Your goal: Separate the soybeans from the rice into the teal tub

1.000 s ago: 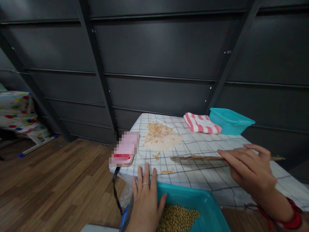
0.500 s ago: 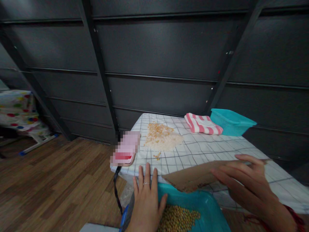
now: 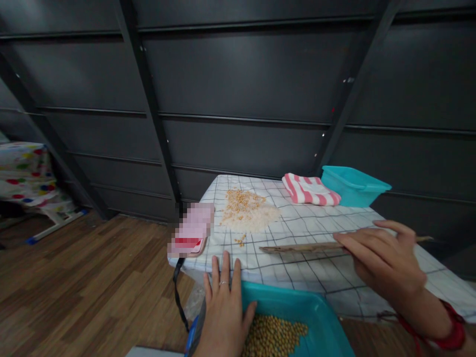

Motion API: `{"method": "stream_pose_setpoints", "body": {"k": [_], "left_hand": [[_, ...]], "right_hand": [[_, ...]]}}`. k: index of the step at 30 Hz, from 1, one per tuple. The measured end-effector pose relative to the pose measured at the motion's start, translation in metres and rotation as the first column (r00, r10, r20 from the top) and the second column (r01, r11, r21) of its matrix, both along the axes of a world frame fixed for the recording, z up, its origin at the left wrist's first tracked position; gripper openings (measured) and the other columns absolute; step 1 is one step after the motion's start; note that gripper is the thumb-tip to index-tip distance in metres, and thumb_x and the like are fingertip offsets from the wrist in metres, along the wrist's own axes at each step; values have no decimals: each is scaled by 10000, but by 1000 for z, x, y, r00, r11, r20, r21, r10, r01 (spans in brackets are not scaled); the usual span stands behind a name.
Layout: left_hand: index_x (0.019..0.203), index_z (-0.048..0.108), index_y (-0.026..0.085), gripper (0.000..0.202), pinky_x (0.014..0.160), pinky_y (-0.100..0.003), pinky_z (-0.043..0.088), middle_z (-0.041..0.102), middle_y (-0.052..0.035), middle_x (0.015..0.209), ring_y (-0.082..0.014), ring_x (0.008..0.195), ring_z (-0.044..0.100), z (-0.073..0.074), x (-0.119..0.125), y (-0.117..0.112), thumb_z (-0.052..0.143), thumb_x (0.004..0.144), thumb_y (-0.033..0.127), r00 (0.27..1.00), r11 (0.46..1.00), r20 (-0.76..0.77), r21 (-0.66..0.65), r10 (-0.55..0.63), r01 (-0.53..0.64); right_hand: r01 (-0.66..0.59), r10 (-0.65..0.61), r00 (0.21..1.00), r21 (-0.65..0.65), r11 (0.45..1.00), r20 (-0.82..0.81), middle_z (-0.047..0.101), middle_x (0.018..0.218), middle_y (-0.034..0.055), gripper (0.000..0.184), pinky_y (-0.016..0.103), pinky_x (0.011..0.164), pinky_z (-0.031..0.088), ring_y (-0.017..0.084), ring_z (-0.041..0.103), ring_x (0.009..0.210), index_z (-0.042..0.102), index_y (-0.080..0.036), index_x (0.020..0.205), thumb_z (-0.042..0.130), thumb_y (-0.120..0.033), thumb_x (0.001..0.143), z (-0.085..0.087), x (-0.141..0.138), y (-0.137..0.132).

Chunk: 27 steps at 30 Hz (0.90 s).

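My right hand (image 3: 386,260) grips a piece of brown cardboard (image 3: 301,248), seen almost edge-on above the checked tablecloth. My left hand (image 3: 225,302) lies with fingers spread at the left rim of a teal plastic bin (image 3: 316,302), its thumb over the inside. Soybeans (image 3: 275,332) cover the bottom of this bin, which stands below the table's front edge. On the cloth lies a patch of yellow soybeans (image 3: 241,201) mixed with white rice grains (image 3: 256,218). A few stray soybeans (image 3: 240,241) lie closer to me.
A pink phone (image 3: 193,223), partly pixelated, lies at the table's left edge with a black strap hanging down. Toward the back right are a folded red-and-white striped towel (image 3: 310,189) and a second teal bin (image 3: 353,186). A dark panelled wall (image 3: 241,74) stands behind.
My right hand has lifted the cardboard slightly and turned it from a broad tilted face to nearly edge-on, away from the bin's rim. My left hand stays in place.
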State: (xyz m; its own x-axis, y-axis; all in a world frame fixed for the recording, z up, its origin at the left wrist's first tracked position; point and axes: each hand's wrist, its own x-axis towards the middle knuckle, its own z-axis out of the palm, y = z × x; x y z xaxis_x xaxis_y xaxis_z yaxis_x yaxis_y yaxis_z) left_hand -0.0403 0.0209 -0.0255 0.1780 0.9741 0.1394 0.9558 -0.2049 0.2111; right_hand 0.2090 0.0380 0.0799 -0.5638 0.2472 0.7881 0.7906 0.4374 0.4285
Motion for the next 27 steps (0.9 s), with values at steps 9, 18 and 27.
{"method": "stream_pose_setpoints", "body": {"k": [9, 18, 27], "left_hand": [[1287, 358, 99, 609, 953, -632, 230, 186, -191, 1395, -402, 1253, 86, 0, -2, -1, 489, 717, 267, 1000, 1000, 5, 8, 1, -1], [1294, 346, 109, 611, 946, -623, 255, 214, -191, 1389, -390, 1254, 154, -1, -8, -2, 473, 723, 284, 1000, 999, -13, 45, -9, 9], [1307, 318, 105, 610, 960, -617, 239, 186, -190, 1403, -383, 1265, 122, 4, -13, -1, 457, 741, 287, 1000, 1000, 14, -11, -14, 14]], "right_hand": [[-47, 41, 995, 79, 996, 86, 627, 658, 3, 187, 357, 733, 358, 124, 522, 602, 538, -168, 892, 487, -35, 771, -1, -17, 46], [-136, 131, 988, 63, 989, 79, 629, 682, 9, 205, 359, 741, 349, 128, 507, 629, 549, -152, 903, 455, -27, 771, 6, -52, 44], [-203, 199, 974, 32, 979, 105, 629, 684, 8, 193, 362, 776, 359, 125, 503, 655, 555, -144, 896, 453, -30, 778, -2, -68, 48]]}}
